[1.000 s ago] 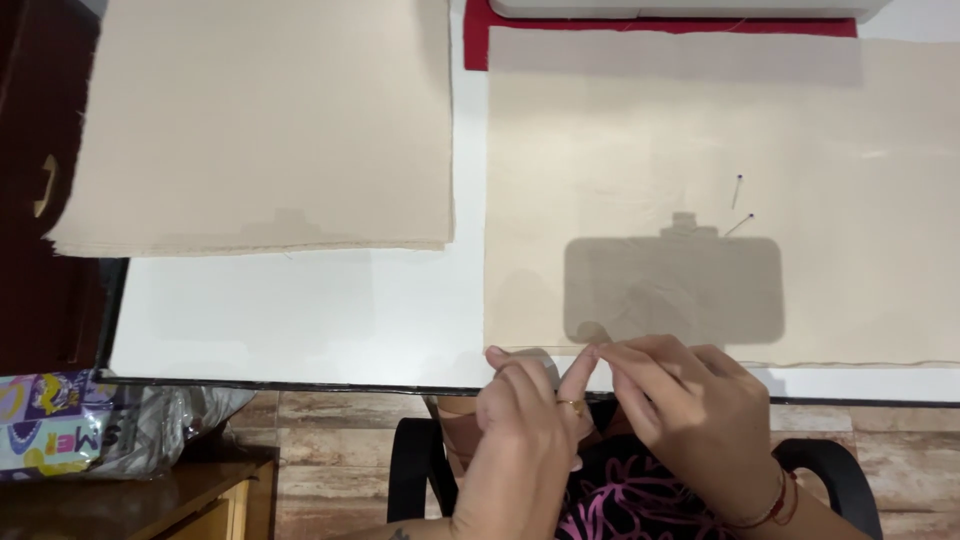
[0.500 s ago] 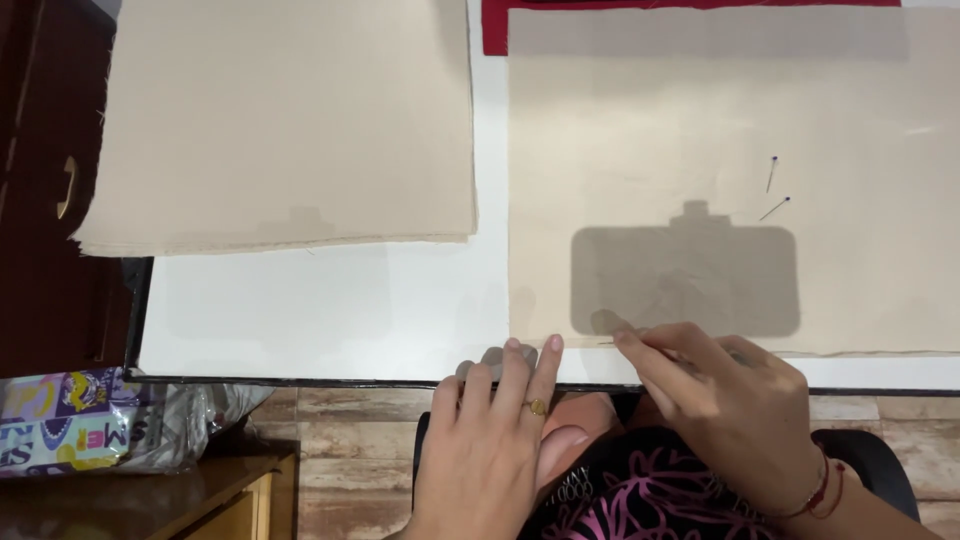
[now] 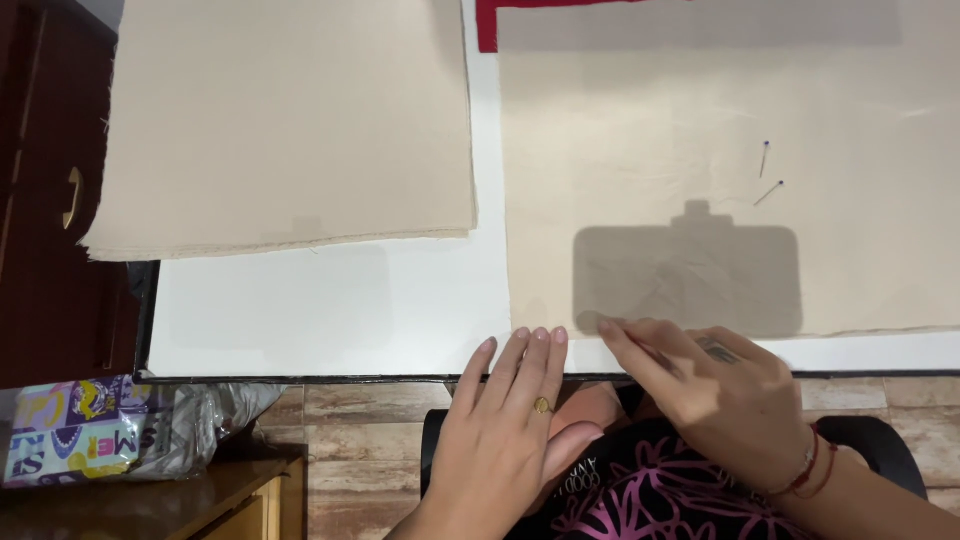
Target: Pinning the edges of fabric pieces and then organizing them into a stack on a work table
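A large beige fabric sheet (image 3: pixel 720 120) lies on the right of the white table (image 3: pixel 330 320). It shows a darker grey rectangular patch (image 3: pixel 690 280) near its front edge. My right hand (image 3: pixel 720 400) has its fingers pinched together, tips touching the fabric's front edge at the patch's left corner. Whether it holds something thin is hidden. My left hand (image 3: pixel 510 420), wearing a ring, lies flat with fingers straight on the table's front edge, just left of the fabric, holding nothing. Two pins (image 3: pixel 765 175) lie on the fabric, above and right of the patch.
A stack of beige fabric (image 3: pixel 290 120) covers the table's left back. Red cloth (image 3: pixel 520 10) shows at the back edge. A dark wooden cabinet (image 3: pixel 50 200) stands at the left, with a colourful printed bag (image 3: pixel 80 430) on a low wooden surface below it.
The view has shifted slightly, so the table and fabrics sit further right in the picture. My left hand went from touching the right hand to lying flat on the table edge. My right hand stayed at the fabric edge.
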